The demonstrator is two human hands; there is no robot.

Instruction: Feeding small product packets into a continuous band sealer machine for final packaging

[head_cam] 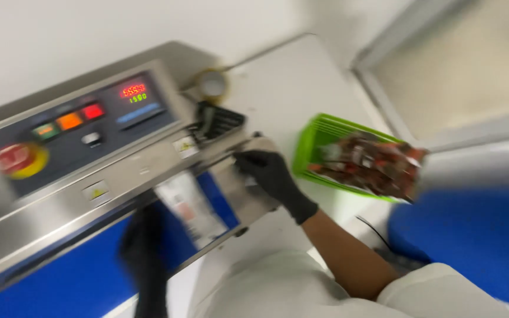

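Note:
A steel sealing machine [119, 171] with a dark control panel, coloured buttons and a lit display fills the left. On its blue belt [60, 277] lies a pale pouch [191, 207]. My right hand [269, 174], in a black glove, rests on the machine's right end by the pouch's far edge. My left hand [142, 247], also black-gloved and blurred, hovers low over the belt just left of the pouch. Whether either hand grips anything is unclear in the blur.
A green basket [316, 138] holding several red-brown packets stands right of the machine on a white table [290, 76]. A roll of tape [212, 85] lies behind the machine. A blue surface [478, 235] sits at the right, a window frame above it.

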